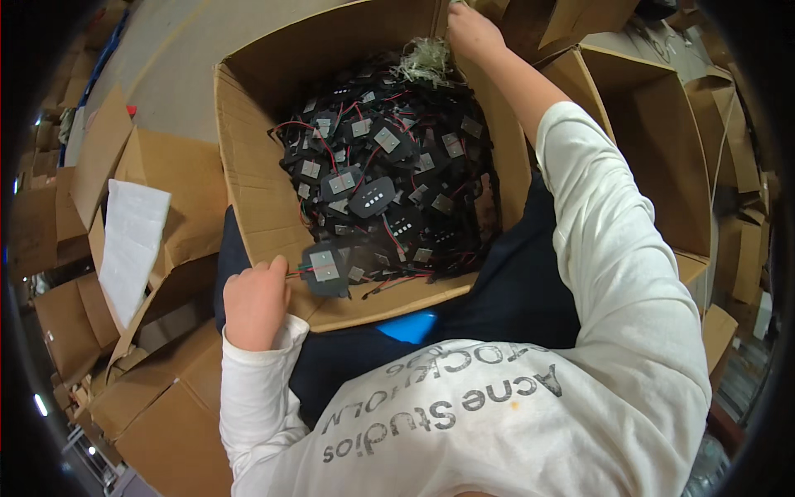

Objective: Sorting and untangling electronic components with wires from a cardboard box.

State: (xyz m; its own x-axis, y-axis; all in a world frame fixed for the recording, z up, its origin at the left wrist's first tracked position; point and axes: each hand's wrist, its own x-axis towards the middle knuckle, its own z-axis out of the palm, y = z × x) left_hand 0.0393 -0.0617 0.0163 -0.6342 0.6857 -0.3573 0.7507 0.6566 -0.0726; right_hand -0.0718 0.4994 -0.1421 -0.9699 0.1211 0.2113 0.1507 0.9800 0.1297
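The black wired module [325,272] sits just right of the left hand [257,304], whose fingers appear pinched on its thin red and green wires [297,271]. It looks light and stiff, its leads fragile; the housing's edge should be the safer hold. Ahead and right, similar modules [387,139] heap inside a cardboard carton [252,166]; the right hand [474,31] is at its far corner, grip unclear.

wired modules [387,139] inside the central carton [255,174]
shredded strips [426,63] atop their far side; left carton [189,186], right carton [654,124] flanking
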